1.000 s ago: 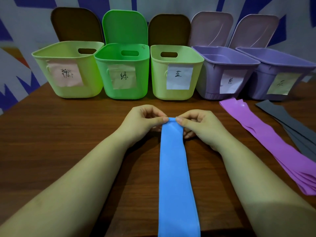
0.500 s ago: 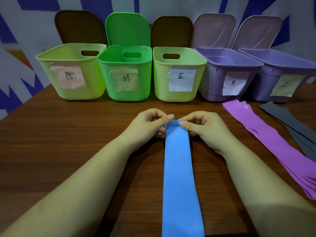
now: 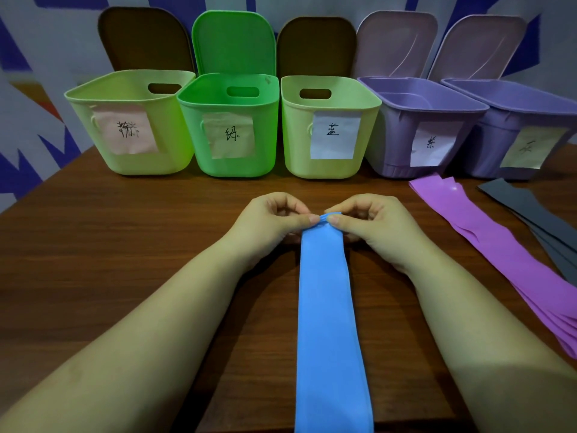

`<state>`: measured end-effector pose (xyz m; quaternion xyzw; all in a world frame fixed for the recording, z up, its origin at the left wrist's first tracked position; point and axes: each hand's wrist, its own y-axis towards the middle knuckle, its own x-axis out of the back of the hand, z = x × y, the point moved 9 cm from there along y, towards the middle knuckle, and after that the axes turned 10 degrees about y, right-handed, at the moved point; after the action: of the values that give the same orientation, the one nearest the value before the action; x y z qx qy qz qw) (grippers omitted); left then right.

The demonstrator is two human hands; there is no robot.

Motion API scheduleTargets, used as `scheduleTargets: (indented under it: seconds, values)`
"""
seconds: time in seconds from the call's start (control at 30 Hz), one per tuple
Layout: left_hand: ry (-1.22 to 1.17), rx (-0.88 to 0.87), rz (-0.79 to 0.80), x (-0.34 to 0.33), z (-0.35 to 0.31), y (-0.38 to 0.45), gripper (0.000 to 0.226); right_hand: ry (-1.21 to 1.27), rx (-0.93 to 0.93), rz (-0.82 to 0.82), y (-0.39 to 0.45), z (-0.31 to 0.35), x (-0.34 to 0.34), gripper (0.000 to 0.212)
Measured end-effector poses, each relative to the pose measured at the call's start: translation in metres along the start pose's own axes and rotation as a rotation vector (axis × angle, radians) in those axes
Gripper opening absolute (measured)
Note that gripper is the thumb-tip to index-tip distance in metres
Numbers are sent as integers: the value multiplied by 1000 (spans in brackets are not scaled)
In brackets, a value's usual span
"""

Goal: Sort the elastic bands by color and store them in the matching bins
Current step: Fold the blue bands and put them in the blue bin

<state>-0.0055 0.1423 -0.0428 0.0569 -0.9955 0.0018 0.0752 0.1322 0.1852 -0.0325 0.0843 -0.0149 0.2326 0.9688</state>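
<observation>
Pinching the far end of the blue elastic band point(image 3: 331, 307) between my left hand point(image 3: 274, 223) and right hand point(image 3: 371, 226) — it lies flat along the wooden surface point(image 3: 109, 245), in front of the middle bin point(image 3: 327, 126) — purple bands point(image 3: 499, 260) and grey bands point(image 3: 537, 210) lying to the right.

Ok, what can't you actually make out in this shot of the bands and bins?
Head view only:
- Blue elastic band: near end cut off by the bottom edge.
- Its far end: partly covered by the left hand and right hand pinching it.
- Purple bands and grey bands: cut off by the right edge; count unclear.
- Bin floors: hidden by front walls, as in the middle bin.
</observation>
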Motion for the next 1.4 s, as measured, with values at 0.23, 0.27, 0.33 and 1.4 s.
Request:
scheduleTargets:
  seconds: [0.23,0.27,0.33,1.4]
  values:
    - [58,12,6,2,3,1,16,3,-57,36,-3,-1,-5,5]
    - [61,1,2,2,3,1,17,16,-64,31,-3,-2,-5,12]
    - [79,-25,-5,2,1,1,18,34,-103,17,-3,-7,-4,18]
    - [142,11,110,-1,7,0,22,-26,-200,184,-8,-15,-17,13]
